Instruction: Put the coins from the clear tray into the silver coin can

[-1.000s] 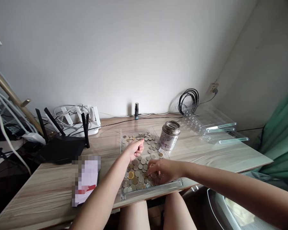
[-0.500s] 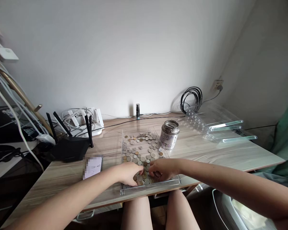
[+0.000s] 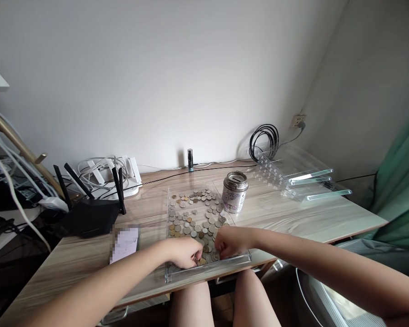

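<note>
Left hand (image 3: pixel 187 252) and right hand (image 3: pixel 229 240) hide coins (image 3: pixel 206 225) inside the tray's (image 3: pixel 221 264) front edge, can't tell their grip; tray's long axis runs front-to-back!

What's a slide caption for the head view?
Left hand and right hand down among coins on a clear tray, an upright tin beside it on the desk.

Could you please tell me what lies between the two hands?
In the head view, coins in the clear tray lie between left hand and right hand.
</note>
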A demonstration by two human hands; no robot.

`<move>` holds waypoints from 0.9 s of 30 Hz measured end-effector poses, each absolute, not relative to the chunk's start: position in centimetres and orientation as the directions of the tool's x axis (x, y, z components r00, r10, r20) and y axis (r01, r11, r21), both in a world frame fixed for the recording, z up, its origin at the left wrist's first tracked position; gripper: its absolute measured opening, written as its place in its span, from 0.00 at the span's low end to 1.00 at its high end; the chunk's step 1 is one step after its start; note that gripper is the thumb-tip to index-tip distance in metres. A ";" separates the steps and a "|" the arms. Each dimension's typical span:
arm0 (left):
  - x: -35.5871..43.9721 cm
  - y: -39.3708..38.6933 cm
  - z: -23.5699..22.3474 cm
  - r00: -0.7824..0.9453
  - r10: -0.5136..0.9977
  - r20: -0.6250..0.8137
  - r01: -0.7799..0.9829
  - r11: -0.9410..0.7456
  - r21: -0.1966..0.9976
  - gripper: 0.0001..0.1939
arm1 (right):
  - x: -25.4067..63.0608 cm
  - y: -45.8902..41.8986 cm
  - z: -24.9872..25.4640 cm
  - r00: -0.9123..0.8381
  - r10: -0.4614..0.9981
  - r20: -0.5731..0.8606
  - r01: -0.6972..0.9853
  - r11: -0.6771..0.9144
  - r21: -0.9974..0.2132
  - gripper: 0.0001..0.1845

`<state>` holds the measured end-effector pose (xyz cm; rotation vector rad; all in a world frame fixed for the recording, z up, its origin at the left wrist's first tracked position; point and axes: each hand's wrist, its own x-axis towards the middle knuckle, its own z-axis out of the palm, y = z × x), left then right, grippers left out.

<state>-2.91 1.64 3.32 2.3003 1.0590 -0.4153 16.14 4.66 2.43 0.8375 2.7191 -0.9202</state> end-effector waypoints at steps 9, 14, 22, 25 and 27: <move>-2.4 5.3 1.4 0.395 0.768 -0.505 0.192 0.468 0.863 0.10 | 16.6 8.3 3.4 -0.652 0.757 -0.046 0.387 0.280 -0.878 0.12; -1.0 8.3 1.9 0.392 0.737 -0.551 -0.307 0.669 0.677 0.09 | 14.1 9.5 5.1 -0.608 0.785 0.121 0.358 0.407 -0.840 0.12; -1.8 10.9 2.7 0.395 0.790 -0.468 -0.499 0.612 0.613 0.10 | 12.7 10.3 7.9 -0.433 0.775 0.461 0.476 0.631 -0.613 0.18; -2.2 11.2 2.2 0.360 0.814 -0.457 -0.498 0.581 0.643 0.11 | 16.1 11.9 9.3 -0.144 0.808 0.571 0.607 0.528 -0.594 0.17; -2.2 11.1 1.8 0.310 0.844 -0.438 -0.477 0.537 0.696 0.09 | 18.8 13.2 10.0 0.031 0.826 0.563 0.757 0.348 -0.552 0.14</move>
